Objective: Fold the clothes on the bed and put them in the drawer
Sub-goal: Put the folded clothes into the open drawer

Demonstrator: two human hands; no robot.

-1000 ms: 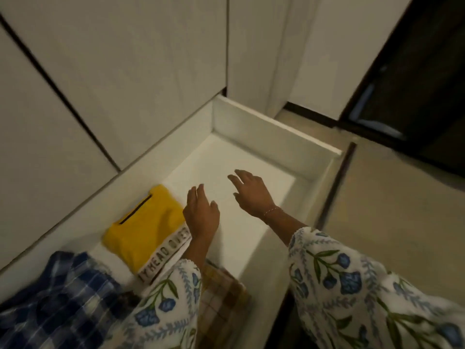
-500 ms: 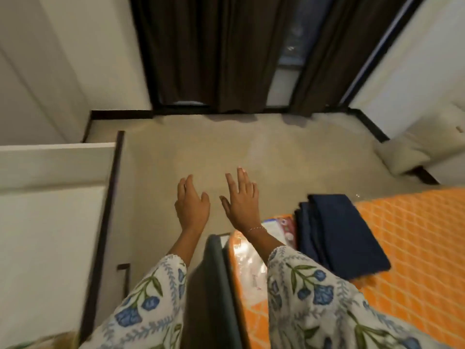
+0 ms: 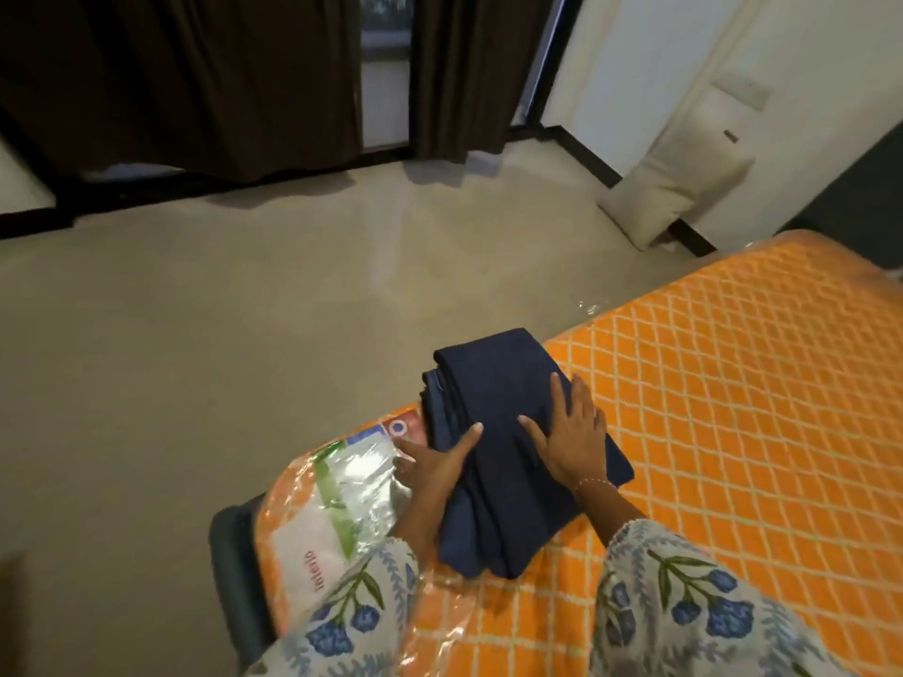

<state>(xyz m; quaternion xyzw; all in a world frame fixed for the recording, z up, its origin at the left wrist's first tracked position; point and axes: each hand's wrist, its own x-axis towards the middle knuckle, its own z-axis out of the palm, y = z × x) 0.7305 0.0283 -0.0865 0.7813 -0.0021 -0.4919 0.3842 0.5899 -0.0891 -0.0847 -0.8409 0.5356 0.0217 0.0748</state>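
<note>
A folded navy garment (image 3: 493,378) lies at the near-left corner of the orange quilted mattress (image 3: 733,393). My right hand (image 3: 569,439) rests flat on top of it, fingers spread and straight. My left hand (image 3: 432,464) is against the garment's left edge, with its thumb laid over the cloth and its fingers stretched along the plastic beside the fold. The drawer is out of view.
Clear plastic wrap with a printed label (image 3: 337,510) covers the mattress corner above a dark bed frame (image 3: 229,554). Beige floor (image 3: 220,334) stretches to the left. Dark curtains (image 3: 195,80) hang at the back, and a white pillow (image 3: 679,193) leans on the right wall.
My view swung from the open drawer to the bed. Both hands, empty in the air before, have come down onto the folded navy garment.
</note>
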